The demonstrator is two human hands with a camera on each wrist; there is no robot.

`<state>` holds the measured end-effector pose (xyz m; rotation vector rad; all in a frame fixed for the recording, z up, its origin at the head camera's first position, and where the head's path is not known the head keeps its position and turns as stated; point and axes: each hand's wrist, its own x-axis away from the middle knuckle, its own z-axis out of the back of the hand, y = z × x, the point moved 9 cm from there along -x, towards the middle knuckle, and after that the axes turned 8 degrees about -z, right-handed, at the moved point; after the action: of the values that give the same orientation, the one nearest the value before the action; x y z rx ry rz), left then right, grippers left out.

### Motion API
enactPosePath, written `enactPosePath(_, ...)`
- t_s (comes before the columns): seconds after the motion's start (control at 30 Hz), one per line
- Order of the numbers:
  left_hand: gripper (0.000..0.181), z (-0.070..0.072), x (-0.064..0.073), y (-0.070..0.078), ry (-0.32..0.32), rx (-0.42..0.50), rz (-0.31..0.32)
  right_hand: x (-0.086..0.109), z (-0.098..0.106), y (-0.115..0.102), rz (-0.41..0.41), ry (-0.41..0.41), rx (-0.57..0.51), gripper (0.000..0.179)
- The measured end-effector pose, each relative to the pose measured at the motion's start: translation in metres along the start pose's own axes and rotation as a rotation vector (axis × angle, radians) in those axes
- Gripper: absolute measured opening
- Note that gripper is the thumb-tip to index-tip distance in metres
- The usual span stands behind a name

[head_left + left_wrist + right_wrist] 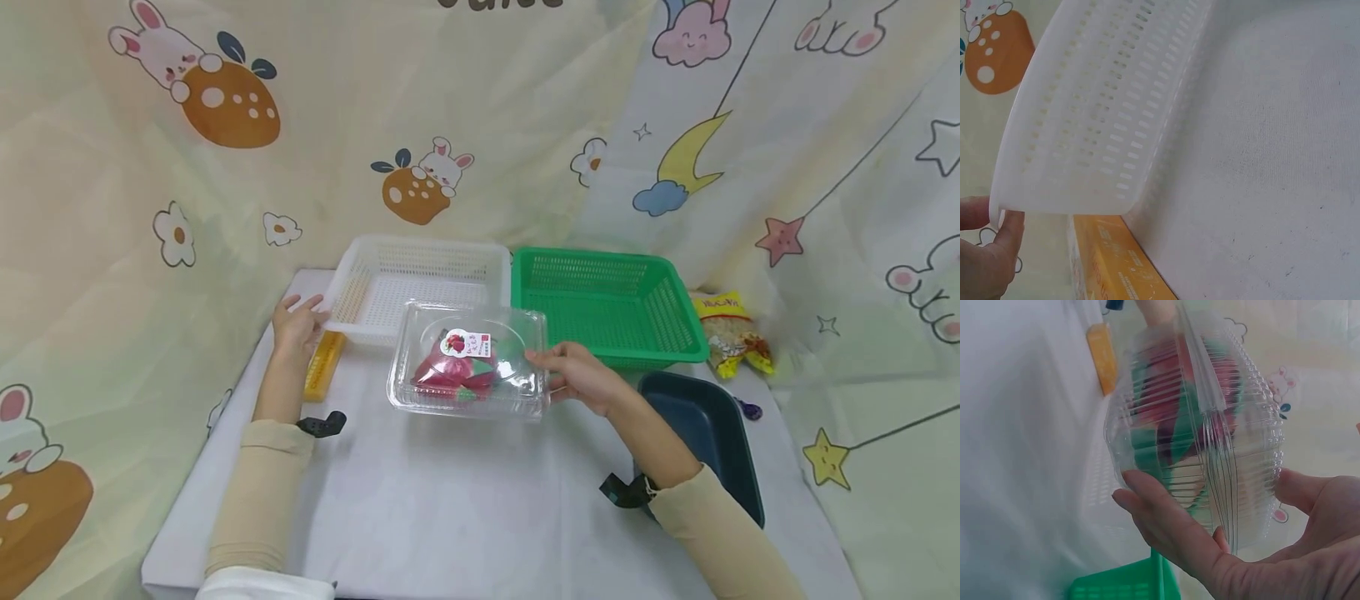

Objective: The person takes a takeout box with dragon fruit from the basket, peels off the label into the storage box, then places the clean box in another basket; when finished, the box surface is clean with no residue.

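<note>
My right hand [581,379] grips the right end of a clear plastic clamshell box [517,400], holding it above the table. Inside the box lies a dark pink fruit with green scales [450,375], which looks like a dragon fruit; a white label [474,344] is stuck on the lid. The right wrist view has the thumb on one face of the box and fingers [1157,509] against the other. My left hand [296,325] pinches the left rim of the white plastic basket [1085,125] between thumb and finger.
A green basket [607,354] stands right of the white one. A yellow-orange box [324,367] lies by the white basket's left corner. To the right are a dark blue tray [705,425], a yellow-topped food packet [731,333] and a small purple object [750,409].
</note>
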<state>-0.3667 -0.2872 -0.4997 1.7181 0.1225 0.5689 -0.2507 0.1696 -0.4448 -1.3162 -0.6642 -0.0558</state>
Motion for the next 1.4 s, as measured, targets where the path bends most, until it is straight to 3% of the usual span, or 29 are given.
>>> enactPosePath(0.27, 0.090, 0.000, 0.000, 0.008, -0.017, 0.014, -0.019, -0.002, -0.015, 0.009, -0.015, -0.032, -0.005, 0.048)
enactPosePath(0.53, 0.088, 0.001, -0.006, 0.001, -0.009, -0.007, -0.020, -0.003, -0.029, 0.025, -0.033, -0.070, -0.008, 0.040)
enactPosePath(0.9, 0.083, 0.002, -0.008, -0.001, -0.011, -0.045, -0.022, -0.011, -0.027, 0.054, -0.098, -0.092, -0.040, 0.030)
enactPosePath(1.13, 0.082, 0.000, -0.008, -0.001, -0.026, -0.017, -0.015, -0.013, -0.026, 0.070, -0.137, -0.125, -0.038, 0.038)
enactPosePath(1.4, 0.080, -0.002, -0.005, -0.003, -0.041, -0.006, -0.022, -0.013, -0.017, 0.080, -0.172, -0.111, 0.048, 0.040)
